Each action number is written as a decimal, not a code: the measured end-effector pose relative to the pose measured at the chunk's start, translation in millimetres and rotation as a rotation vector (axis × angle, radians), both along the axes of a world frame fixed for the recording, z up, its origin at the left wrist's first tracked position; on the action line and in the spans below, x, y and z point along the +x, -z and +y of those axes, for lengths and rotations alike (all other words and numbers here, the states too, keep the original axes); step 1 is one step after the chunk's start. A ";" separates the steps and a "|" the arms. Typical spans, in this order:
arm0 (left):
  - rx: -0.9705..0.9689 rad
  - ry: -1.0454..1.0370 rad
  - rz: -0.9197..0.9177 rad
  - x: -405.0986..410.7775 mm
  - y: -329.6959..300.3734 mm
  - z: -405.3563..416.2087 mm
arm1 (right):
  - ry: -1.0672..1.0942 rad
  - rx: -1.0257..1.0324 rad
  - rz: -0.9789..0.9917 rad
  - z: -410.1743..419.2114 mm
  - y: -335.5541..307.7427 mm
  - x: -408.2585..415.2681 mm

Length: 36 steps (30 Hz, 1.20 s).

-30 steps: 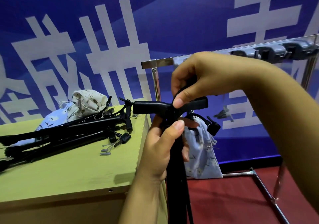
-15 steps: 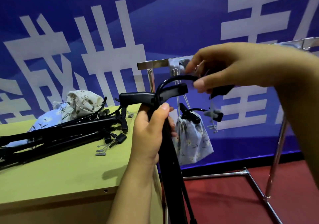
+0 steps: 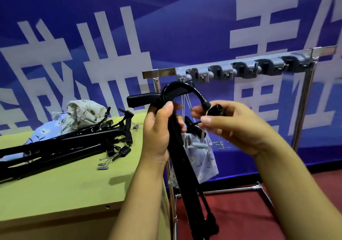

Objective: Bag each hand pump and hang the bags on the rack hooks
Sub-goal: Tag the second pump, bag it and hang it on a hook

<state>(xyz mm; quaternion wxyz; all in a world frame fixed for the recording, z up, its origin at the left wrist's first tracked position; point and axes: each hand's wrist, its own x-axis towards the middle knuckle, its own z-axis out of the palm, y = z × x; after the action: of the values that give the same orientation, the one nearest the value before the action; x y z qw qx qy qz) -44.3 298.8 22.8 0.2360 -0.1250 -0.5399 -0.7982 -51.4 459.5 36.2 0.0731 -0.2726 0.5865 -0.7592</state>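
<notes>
My left hand [image 3: 159, 134] grips the shaft of a black hand pump [image 3: 187, 184] just under its T-handle, holding it upright in front of the table edge. The pump's black hose [image 3: 185, 86] arches over the handle to the right. My right hand [image 3: 231, 127] pinches the hose's nozzle end, where a thin white string and small grey pieces dangle. Behind the pump, a pale blue floral bag [image 3: 201, 158] hangs by its cord from the left hook of the metal rack [image 3: 240, 69]. More black pumps [image 3: 64, 147] lie on the green table [image 3: 64, 184].
Folded cloth bags [image 3: 81, 114], one cream and one blue, sit at the table's far left behind the pumps. The rack bar carries several grey hooks to the right. The rack's metal feet stand on a red floor. A blue banner wall stands behind.
My right hand pulled the hose end off the handle, swung it right and then down to chest height. The pump stays in my left hand. The camera tilted, showing more of the rack.
</notes>
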 end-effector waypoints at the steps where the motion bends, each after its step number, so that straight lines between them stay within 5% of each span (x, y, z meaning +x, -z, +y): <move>1: -0.002 -0.006 -0.011 -1.2 1.3 0.1 | -0.023 -0.020 -0.023 -3.9 6.0 -1.1; 10: 0.026 -0.095 -0.043 -4.0 6.2 9.2 | -0.036 -0.364 -0.250 -36.3 38.4 -3.7; 18: 0.152 0.157 -0.102 -2.2 5.5 9.6 | -0.013 -0.385 -0.133 -56.5 43.6 -5.7; 27: -0.447 -0.187 -0.097 -3.7 14.7 2.7 | -0.243 -0.361 -0.035 -50.6 50.0 1.2; 36: -0.665 -0.117 -0.211 8.1 12.3 -11.1 | 0.289 -0.219 0.080 -51.2 44.1 8.4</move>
<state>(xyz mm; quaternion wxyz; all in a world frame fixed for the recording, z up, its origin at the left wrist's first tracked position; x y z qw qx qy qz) -36.2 287.7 10.5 0.1706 -0.0804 -0.7979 -0.5726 -43.0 408.3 -7.9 -0.0901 -0.2217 0.5360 -0.8096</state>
